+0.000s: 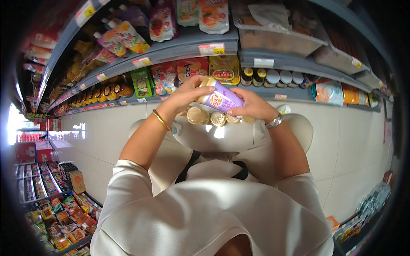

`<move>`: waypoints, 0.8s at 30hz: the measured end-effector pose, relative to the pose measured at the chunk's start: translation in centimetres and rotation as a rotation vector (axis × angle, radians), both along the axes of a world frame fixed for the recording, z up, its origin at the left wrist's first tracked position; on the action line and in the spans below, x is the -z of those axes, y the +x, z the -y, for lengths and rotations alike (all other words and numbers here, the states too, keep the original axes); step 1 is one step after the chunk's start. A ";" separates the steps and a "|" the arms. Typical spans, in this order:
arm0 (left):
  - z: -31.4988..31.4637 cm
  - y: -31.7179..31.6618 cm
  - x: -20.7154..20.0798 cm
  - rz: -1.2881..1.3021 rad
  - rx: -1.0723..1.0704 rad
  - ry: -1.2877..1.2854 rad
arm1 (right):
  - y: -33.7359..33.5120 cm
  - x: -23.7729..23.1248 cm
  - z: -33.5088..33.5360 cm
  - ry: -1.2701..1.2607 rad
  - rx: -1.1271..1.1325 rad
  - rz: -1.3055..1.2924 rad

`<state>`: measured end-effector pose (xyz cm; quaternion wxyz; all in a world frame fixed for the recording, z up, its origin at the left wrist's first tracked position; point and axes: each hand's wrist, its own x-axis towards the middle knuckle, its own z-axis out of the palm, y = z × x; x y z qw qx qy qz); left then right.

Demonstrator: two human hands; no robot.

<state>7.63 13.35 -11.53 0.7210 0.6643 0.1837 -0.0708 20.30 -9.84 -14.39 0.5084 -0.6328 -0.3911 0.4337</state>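
Note:
Tilted between my two hands is a purple canister point(229, 99) with a tan lid. My left hand point(184, 94) is closed around its lid end, thumb lying along the side. At the other end, the fingers of my right hand point(255, 104) wrap the base. Below and behind it, several tan-lidded containers point(218, 118) stand together on the floor between my knees; my hands and the canister partly cover them.
A shelf unit point(171, 50) curves across the front, holding pouches point(163, 21), clear bins point(277, 39), jars point(272, 77) and bagged goods point(326, 92). Pale floor tiles point(102, 141) surround me. Packaged snacks point(64, 222) fill a rack at lower left.

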 end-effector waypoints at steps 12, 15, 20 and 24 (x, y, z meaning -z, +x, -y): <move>1.2 -5.0 -13.6 0.585 -0.302 0.498 | -2.8 0.7 -1.7 0.388 0.111 -0.252; -3.0 -6.5 -23.0 0.969 -0.361 0.691 | -2.2 1.0 -1.1 0.354 0.165 -0.254; -9.9 -3.2 -35.5 1.181 -0.506 0.692 | -1.8 1.4 -1.0 0.347 0.205 -0.272; -15.3 3.3 -38.8 1.086 -0.597 0.920 | -1.9 2.0 -1.3 0.244 0.207 -0.298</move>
